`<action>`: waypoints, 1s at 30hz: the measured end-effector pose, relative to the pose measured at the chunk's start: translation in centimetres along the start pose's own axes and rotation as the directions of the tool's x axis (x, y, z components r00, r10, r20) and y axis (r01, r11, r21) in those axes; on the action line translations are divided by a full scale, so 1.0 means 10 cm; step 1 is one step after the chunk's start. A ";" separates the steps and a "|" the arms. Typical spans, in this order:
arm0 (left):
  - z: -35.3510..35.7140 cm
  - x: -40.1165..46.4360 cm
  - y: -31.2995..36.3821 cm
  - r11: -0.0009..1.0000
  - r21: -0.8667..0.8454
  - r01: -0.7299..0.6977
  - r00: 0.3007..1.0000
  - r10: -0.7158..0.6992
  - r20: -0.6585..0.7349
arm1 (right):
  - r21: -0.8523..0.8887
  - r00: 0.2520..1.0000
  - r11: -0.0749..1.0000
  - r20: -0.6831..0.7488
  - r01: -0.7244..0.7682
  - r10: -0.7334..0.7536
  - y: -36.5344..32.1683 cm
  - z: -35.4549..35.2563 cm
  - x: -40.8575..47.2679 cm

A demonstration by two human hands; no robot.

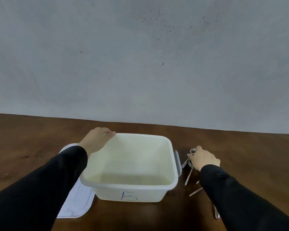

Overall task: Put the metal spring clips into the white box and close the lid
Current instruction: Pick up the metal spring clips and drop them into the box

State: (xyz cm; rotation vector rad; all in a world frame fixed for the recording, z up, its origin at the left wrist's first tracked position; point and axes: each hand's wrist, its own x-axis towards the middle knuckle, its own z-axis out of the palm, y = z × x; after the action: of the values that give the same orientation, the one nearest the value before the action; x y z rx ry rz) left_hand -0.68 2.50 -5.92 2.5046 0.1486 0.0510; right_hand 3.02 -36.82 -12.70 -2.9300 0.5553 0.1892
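Observation:
The white box stands open on the brown table, empty inside, with a blue letter B on its front wall. My left hand grips the box's far left rim. To the right of the box lie the metal spring clips; more of them poke out from under my right sleeve. My right hand rests on the clips with its fingers curled around their coiled ends. The white lid lies flat on the table left of the box, partly hidden by my left arm.
A grey latch sticks out from the box's right side, close to the clips. The brown table ends at a grey wall just behind the box.

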 end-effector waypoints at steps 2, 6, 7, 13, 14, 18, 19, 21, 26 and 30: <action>0.01 0.00 -0.02 1.000 0.000 -0.008 1.000 0.008 -0.006 | 0.006 1.000 1.000 -0.015 -0.025 0.025 -0.02 0.03 0.03; 0.00 0.00 -0.06 1.000 -0.009 -0.016 1.000 0.017 0.017 | -0.029 0.999 0.999 0.001 -0.039 0.039 -0.09 0.05 0.07; -0.01 0.00 -0.07 1.000 -0.012 -0.015 1.000 0.015 0.023 | -0.025 0.999 0.998 0.010 -0.050 0.050 -0.11 0.05 0.08; 0.00 0.00 -0.08 1.000 -0.008 -0.018 0.999 0.018 0.029 | 0.017 0.995 0.997 -0.054 -0.080 0.081 -0.22 0.08 0.10; 0.00 0.01 -0.08 1.000 -0.001 -0.020 0.999 0.020 0.031 | 0.021 0.995 0.996 -0.061 -0.082 0.083 -0.23 0.08 0.11; -0.01 0.05 -0.13 1.000 0.005 -0.028 0.999 0.028 0.044 | 0.039 0.993 0.998 -0.110 -0.048 0.052 -0.26 0.03 0.12; -0.02 0.06 -0.14 1.000 -0.001 -0.030 0.998 0.030 0.046 | 0.058 0.992 0.998 -0.122 -0.036 0.043 -0.27 0.00 0.12; -0.03 0.07 -0.14 0.999 -0.019 -0.029 0.998 0.030 0.052 | 0.117 0.987 0.993 -0.156 -0.019 0.037 -0.27 -0.10 0.09; -0.06 0.07 -0.10 0.986 -0.164 0.034 0.992 -0.013 0.128 | 0.185 0.916 0.965 -0.387 0.186 -0.102 -0.33 -0.73 -0.06; -0.09 0.09 -0.15 0.967 -0.246 0.067 0.983 -0.022 0.182 | 0.257 0.889 0.900 -0.391 0.353 -0.238 -0.80 -1.59 -0.52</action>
State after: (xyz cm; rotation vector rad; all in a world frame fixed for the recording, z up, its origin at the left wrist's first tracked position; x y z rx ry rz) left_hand -0.03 4.34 -6.07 2.2378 0.1164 -0.1636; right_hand 2.70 -30.38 4.67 -2.6818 0.1411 -0.4325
